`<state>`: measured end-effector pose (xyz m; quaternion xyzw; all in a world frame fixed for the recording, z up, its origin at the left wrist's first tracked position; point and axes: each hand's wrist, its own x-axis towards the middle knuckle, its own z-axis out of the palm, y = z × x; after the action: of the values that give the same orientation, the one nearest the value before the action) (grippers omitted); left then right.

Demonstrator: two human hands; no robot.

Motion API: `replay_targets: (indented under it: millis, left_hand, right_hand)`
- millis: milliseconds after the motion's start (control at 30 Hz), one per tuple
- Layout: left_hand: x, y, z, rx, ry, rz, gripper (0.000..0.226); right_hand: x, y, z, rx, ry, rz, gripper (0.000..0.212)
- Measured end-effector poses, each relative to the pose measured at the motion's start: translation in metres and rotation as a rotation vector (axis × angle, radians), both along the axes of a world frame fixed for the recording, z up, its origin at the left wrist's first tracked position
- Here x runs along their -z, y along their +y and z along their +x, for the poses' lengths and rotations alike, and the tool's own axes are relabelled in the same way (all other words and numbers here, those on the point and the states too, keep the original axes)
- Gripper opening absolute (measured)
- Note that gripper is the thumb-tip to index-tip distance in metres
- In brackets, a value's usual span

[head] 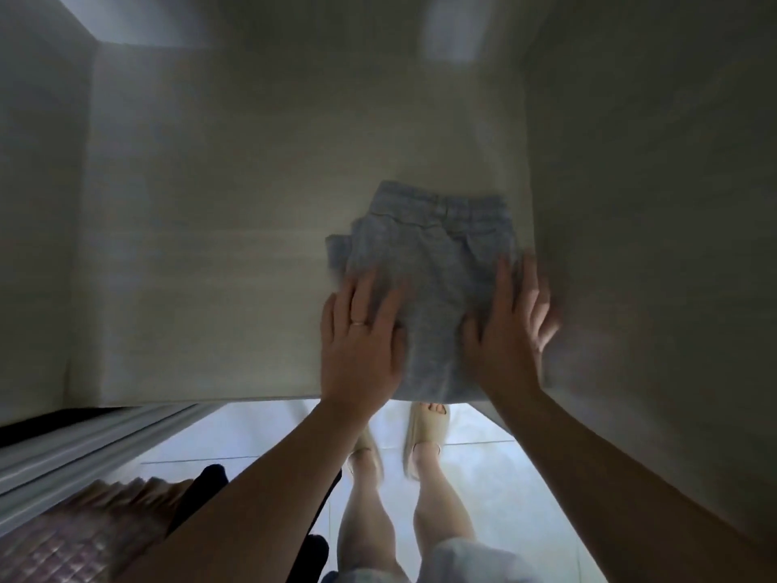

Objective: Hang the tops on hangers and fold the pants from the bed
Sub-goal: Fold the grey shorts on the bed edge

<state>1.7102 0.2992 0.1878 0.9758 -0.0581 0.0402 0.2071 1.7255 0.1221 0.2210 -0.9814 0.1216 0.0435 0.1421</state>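
Note:
Folded grey pants (437,267) with an elastic waistband lie on a pale shelf (235,267) inside a closet, close to its right wall. My left hand (361,334) lies flat on the pants' left side, fingers straight, a ring on one finger. My right hand (511,326) lies flat on the right side, its outer fingers blurred against the wall. The pants' near edge reaches the shelf's front lip.
The closet's right wall (651,246) stands right beside the pants; the back wall (294,98) and left wall (38,225) enclose the shelf. Below the shelf edge are my feet in beige sandals (424,435) on a light floor. Patterned and dark garments (105,532) hang at lower left.

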Motion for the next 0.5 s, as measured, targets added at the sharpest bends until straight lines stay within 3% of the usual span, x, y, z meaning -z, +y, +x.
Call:
replay_targets:
  millis: [67, 200, 500]
  left_hand:
    - [0.007, -0.004, 0.005, 0.084, 0.052, 0.054, 0.052]
    - [0.020, -0.003, 0.016, 0.130, 0.241, 0.164, 0.060]
    - [0.028, -0.024, 0.091, 0.082, 0.235, 0.144, 0.061]
  right_hand:
    - [0.002, 0.011, -0.001, -0.096, -0.025, -0.006, 0.076]
    - [0.022, 0.020, -0.009, -0.076, 0.201, -0.058, 0.068]
    - [0.047, -0.001, 0.070, -0.082, 0.177, -0.166, 0.069]
